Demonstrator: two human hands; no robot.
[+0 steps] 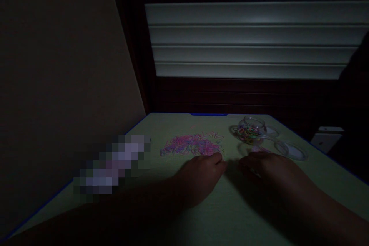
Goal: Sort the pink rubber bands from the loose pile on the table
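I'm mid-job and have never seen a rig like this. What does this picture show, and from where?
There is no machine here, just a person working bare-handed. The single picture comes from a camera worn on the person's head, looking forward and down. On the pale table lies a loose pile of small pink and purple loops. The left hand is at the pile's near right edge. Just beyond the right hand is a clear container; farther back stands a clear jar with multicoloured loops inside. A pixelated patch at the left hides whatever is there. It is too dark to tell what, if anything, either hand holds.
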